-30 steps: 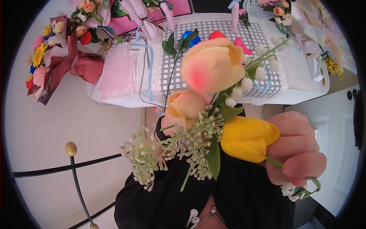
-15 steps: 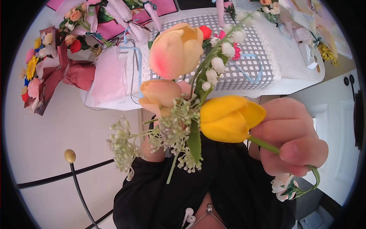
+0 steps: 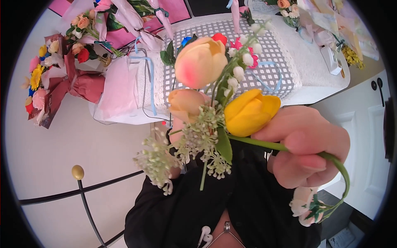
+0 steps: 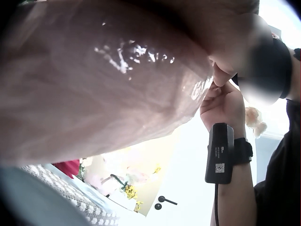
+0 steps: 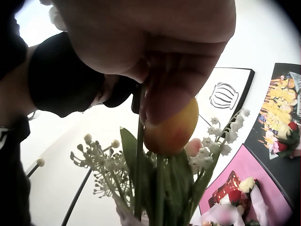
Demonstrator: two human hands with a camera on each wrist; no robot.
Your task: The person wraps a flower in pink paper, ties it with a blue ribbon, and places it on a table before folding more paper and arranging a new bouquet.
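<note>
In the head view my right hand pinches the green stem of a yellow tulip; the stem curves down past the fingers. The bloom is beside a bunch of peach tulips, white bell flowers and pale green sprigs. My left hand is mostly hidden behind this bunch. In the left wrist view, the left hand grips a shiny pink wrapper. The right wrist view has the right hand over a yellow-orange bloom, its fingers on a stem.
A white table with a checked cloth stands in front, bearing pink paper, blue ribbon and loose flowers. Wrapped bouquets are at the left, more at the far right. A black rail is at lower left, a white door at right.
The yellow tulip has tilted, and more of its stem shows between bloom and fingers. The right hand has turned and its grip on the stem looks different. The head view has shifted slightly.
</note>
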